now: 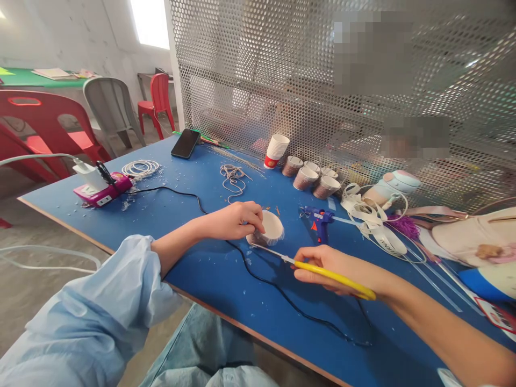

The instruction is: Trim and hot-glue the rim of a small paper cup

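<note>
A paper cup [273, 227] with a whitish wrapped outside lies tilted on the blue table, its mouth facing up and toward me. My left hand [237, 220] is closed at the cup's left rim, fingers bent and pinching there. In my right hand [322, 266] is a pair of yellow-handled scissors [322, 271], seen edge-on. Their thin blades point left, with the tip close to the cup's lower side; whether it touches, I cannot tell. A blue glue gun [320, 220] rests just right of the cup, a clear glue stick in its back.
Behind stand several wrapped cups [305, 177] and a stack of white cups [277, 149]. A black cord [258, 277] crosses the table from a pink power strip [102, 189]. A phone [186, 143], twine [234, 177], white ribbon [371, 217] and a bottle [391, 188] lie around.
</note>
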The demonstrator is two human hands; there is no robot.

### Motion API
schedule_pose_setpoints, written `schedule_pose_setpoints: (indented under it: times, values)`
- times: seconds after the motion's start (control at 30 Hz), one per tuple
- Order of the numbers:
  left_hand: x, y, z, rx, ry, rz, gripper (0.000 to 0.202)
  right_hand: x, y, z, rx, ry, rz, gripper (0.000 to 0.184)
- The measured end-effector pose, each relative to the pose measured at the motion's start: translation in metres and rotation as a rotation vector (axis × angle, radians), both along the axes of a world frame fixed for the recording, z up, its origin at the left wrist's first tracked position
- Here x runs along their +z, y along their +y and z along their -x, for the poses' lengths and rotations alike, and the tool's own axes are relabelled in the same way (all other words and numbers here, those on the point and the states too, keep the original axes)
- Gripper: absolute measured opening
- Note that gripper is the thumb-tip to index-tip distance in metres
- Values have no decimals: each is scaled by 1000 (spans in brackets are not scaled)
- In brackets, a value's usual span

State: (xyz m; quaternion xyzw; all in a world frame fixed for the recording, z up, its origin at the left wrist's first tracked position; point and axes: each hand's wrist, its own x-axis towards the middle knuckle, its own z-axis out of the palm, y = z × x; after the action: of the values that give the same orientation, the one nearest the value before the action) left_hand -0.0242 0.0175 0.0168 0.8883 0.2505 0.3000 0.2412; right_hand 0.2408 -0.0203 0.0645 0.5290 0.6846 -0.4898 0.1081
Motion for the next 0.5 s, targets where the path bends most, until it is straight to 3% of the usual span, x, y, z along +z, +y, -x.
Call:
schedule_pose_setpoints:
  times: [0.27,0.5]
  values:
    - [-6,5,0,35,-35,-36,37,-23,-19,-7,198,-202,-554,31]
    - [-6,5,-2,95,-33,-45,29,-58,-30,-11,268,-12,-907,30]
